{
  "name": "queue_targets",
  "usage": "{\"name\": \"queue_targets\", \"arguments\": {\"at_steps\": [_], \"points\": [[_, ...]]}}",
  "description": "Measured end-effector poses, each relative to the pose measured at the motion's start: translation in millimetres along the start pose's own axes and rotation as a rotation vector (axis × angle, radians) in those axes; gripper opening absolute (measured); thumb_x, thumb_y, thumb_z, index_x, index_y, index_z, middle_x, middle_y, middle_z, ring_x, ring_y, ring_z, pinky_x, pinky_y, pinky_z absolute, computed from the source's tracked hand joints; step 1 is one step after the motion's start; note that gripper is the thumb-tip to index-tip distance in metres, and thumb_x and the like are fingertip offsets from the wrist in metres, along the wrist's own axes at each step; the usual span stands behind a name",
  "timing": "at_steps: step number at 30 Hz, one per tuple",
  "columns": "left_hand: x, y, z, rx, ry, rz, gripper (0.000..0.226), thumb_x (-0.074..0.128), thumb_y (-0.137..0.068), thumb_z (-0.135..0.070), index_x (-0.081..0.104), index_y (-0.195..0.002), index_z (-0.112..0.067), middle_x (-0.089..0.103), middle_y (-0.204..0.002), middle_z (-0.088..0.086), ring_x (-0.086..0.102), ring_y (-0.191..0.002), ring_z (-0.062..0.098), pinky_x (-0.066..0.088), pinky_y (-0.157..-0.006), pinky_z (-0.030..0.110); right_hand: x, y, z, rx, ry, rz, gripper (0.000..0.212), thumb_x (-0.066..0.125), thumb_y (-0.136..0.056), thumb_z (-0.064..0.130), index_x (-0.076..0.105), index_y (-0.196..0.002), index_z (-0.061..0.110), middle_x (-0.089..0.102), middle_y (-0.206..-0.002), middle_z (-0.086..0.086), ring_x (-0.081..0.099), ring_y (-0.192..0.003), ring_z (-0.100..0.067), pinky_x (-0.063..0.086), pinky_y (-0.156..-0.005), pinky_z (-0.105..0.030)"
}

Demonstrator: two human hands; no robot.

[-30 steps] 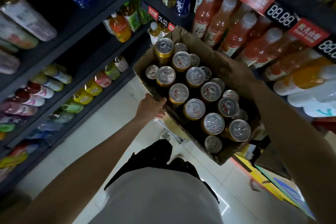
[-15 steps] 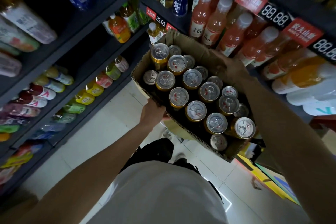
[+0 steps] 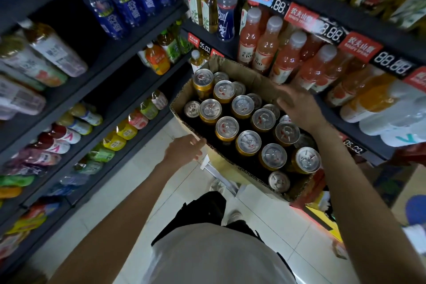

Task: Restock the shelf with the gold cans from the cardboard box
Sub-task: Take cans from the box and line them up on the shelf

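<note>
A brown cardboard box [image 3: 252, 79] is held at chest height in the aisle, packed with several upright gold cans [image 3: 227, 128] with silver tops. My left hand [image 3: 184, 150] grips the box's near-left rim from below. Fingers spread, my right hand [image 3: 298, 106] hovers over the box's far-right rim and the cans there, with nothing in it. The box's right side lies against the edge of the right-hand shelf [image 3: 359, 130].
Dark shelving on the left [image 3: 96, 71] carries blue, white and coloured drink bottles lying in rows. The right shelves hold orange juice bottles [image 3: 267, 46] and price tags. Below is a pale tiled floor [image 3: 129, 200], and coloured packaging sits at the lower right.
The box has moved up and closer to the right shelf. My right hand has let go of the far wall and now has its fingers spread above the rim. My left hand keeps its grip.
</note>
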State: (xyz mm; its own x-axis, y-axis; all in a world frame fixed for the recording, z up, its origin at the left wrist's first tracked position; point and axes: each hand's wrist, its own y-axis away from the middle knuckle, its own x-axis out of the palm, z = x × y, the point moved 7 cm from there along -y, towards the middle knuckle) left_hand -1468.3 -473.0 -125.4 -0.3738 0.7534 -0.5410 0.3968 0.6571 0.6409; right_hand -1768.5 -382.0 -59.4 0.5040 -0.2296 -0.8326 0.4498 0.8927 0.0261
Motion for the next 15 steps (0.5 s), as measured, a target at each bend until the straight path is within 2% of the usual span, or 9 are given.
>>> {"name": "queue_targets", "arguments": {"at_steps": [3,5,7,9,10,12,15], "points": [[-23.7,15.4,-11.2,0.172,0.102,-0.083,0.013,0.058,-0.09,-0.035,0.063,-0.083,-0.026,0.072,-0.083,-0.007,0.07,-0.076,0.012,0.055,-0.082,0.037,-21.1,46.0,31.3,-0.016,-0.117,-0.007,0.034,0.053,-0.094,0.015,0.056,-0.128,0.015,0.063,-0.122,-0.005,0.057,-0.111,-0.014,0.041,-0.094,-0.026],[-46.5,33.1,-30.5,0.393,0.109,-0.215,0.006,0.058,-0.09,-0.022,0.064,-0.091,-0.024,0.072,-0.09,-0.007,0.068,-0.081,0.004,0.053,-0.078,0.023,-23.4,65.0,44.4,-0.013,-0.19,0.002,0.032,0.053,-0.094,0.016,0.057,-0.126,0.019,0.066,-0.114,0.0,0.059,-0.105,-0.006,0.045,-0.091,-0.026],[-71.1,48.2,-48.4,0.58,0.109,-0.372,0.011,0.058,-0.091,-0.014,0.063,-0.1,-0.017,0.07,-0.095,-0.009,0.064,-0.086,-0.006,0.045,-0.074,0.005,-17.2,75.2,53.5,-0.022,-0.233,0.009,0.031,0.054,-0.094,0.017,0.058,-0.124,0.022,0.067,-0.115,0.001,0.062,-0.105,-0.009,0.049,-0.088,-0.029],[-90.7,44.8,-57.7,0.646,0.1,-0.47,0.014,0.059,-0.091,-0.015,0.063,-0.105,-0.013,0.068,-0.097,-0.009,0.062,-0.087,-0.008,0.041,-0.074,0.0,-7.5,79.2,63.9,-0.048,-0.181,0.014,0.032,0.054,-0.094,0.015,0.057,-0.125,0.019,0.064,-0.123,-0.001,0.063,-0.105,-0.017,0.048,-0.085,-0.028],[-97.9,35.0,-59.9,0.647,0.092,-0.476,0.018,0.059,-0.091,-0.015,0.062,-0.108,-0.012,0.067,-0.1,-0.008,0.062,-0.089,-0.004,0.042,-0.076,0.002,-2.8,78.4,67.2,-0.052,-0.147,0.008,0.034,0.054,-0.093,0.014,0.056,-0.127,0.018,0.061,-0.126,-0.003,0.061,-0.106,-0.018,0.046,-0.083,-0.027],[-106.9,7.6,-66.5,0.634,0.054,-0.421,0.028,0.061,-0.089,-0.013,0.058,-0.116,-0.011,0.063,-0.108,-0.006,0.062,-0.098,0.012,0.046,-0.084,0.015,6.5,72.0,71.1,-0.039,-0.112,-0.003,0.038,0.055,-0.092,0.013,0.054,-0.13,0.018,0.058,-0.128,-0.006,0.058,-0.11,-0.02,0.046,-0.083,-0.028],[-108.9,-38.8,-85.8,0.668,-0.178,-0.323,0.046,0.065,-0.083,-0.01,0.051,-0.127,-0.014,0.056,-0.126,0.004,0.051,-0.117,0.023,0.042,-0.096,0.035,20.4,52.9,72.7,0.003,-0.048,-0.035,0.047,0.059,-0.088,0.01,0.05,-0.133,0.02,0.059,-0.127,-0.008,0.055,-0.114,-0.025,0.047,-0.088,-0.035]]}}
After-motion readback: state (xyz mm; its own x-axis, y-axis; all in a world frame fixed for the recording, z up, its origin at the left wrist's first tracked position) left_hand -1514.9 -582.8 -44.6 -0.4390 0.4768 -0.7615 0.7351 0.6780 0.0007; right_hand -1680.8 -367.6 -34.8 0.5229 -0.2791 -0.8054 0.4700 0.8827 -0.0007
